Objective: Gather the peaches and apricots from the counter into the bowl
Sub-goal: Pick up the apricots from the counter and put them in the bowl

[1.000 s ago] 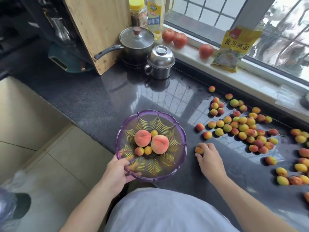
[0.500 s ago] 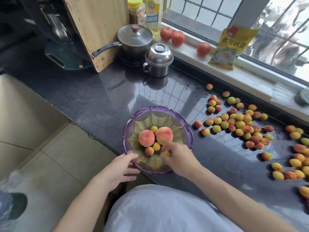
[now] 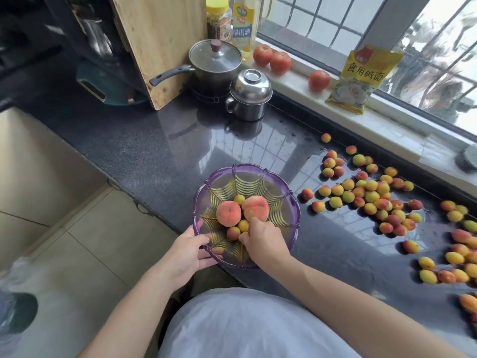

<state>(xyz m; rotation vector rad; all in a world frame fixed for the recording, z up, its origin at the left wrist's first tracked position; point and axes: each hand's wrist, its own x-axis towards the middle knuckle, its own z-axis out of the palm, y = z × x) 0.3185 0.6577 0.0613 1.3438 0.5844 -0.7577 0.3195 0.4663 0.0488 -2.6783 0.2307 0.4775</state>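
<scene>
Pot [image 3: 215, 63] and steel mug [image 3: 249, 95] (lidded) stand beyond bowl [image 3: 291, 202].

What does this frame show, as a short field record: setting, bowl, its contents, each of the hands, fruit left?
setting: dark counter under a window
bowl: purple bowl at counter edge
contents: two peaches, a few apricots
left hand: grips bowl rim
right hand: inside bowl, fingers on apricots; grip unclear
fruit left: many scattered apricots to the right

Glossy stone-like counter [image 3: 180, 140], translucent plastic bowl [image 3: 291, 202], prob. steel pot [image 3: 249, 96].
</scene>
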